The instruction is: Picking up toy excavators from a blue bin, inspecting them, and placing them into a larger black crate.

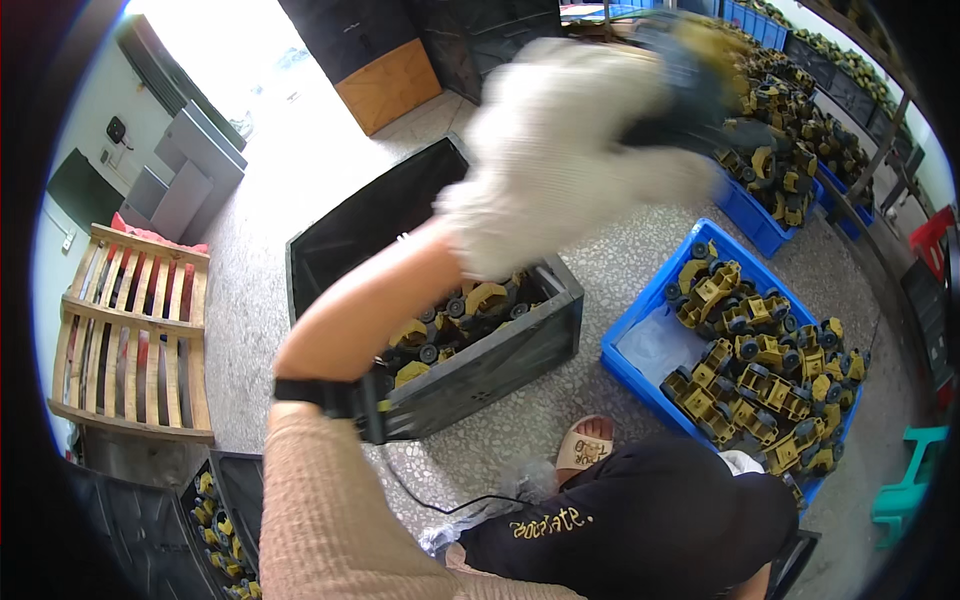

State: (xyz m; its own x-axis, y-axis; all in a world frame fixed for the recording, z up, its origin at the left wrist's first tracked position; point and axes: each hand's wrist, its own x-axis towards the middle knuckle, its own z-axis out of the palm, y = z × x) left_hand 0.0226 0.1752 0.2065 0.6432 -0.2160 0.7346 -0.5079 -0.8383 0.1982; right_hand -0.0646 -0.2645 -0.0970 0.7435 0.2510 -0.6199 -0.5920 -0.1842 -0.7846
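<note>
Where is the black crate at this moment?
In the head view, the black crate sits on the floor at centre, under the raised gloved left hand, left of the blue bin of yellow toy trucks.

The left hand (pixel 560 150) wears a white knitted work glove. A beige ribbed sleeve is pushed back behind a black wrist strap (pixel 325 395). Dark trousers and a pale slip-on sandal (pixel 585 445) show below.
</note>
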